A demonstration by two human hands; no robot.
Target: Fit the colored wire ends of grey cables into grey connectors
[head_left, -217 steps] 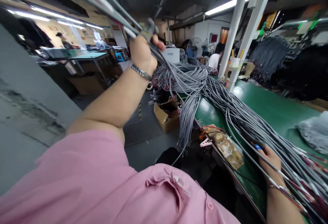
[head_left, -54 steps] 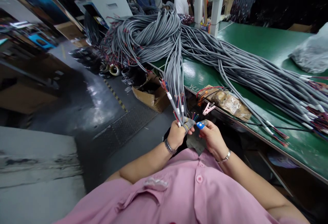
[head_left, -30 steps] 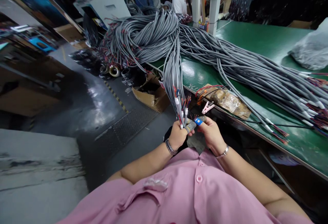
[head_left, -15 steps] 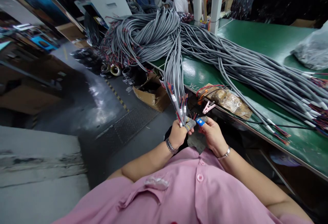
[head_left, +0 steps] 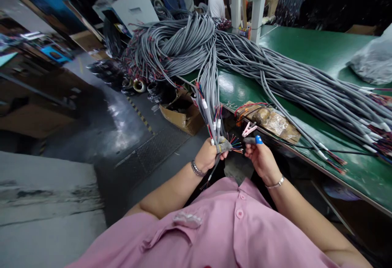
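My left hand (head_left: pixel 208 153), its thumb and forefinger in grey finger covers, is closed around the end of a grey cable. Thin coloured wires (head_left: pixel 236 145) fan out from that end to the right. A short way off, my right hand (head_left: pixel 261 159) has a blue cover on the thumb and a grey one on the forefinger. Its thumb points up and its forefinger reaches toward the wires without touching them; the other fingers are loosely curled. I see nothing in it. Several more grey cables (head_left: pixel 210 82) with white-banded ends hang from the table beside my left hand.
A long bundle of grey cables (head_left: pixel 294 80) lies across the green table (head_left: pixel 318 39). At the near edge are a pink clip (head_left: pixel 249 129) and a tape-wrapped block (head_left: pixel 269 119). An open cardboard box (head_left: pixel 183 115) stands on the floor. Behind the table is a person in white (head_left: pixel 216 2).
My right hand has drawn back to the right, away from the cable end, and its thumb has lifted. The coloured wires now spread in a fan. My left hand has shifted slightly left.
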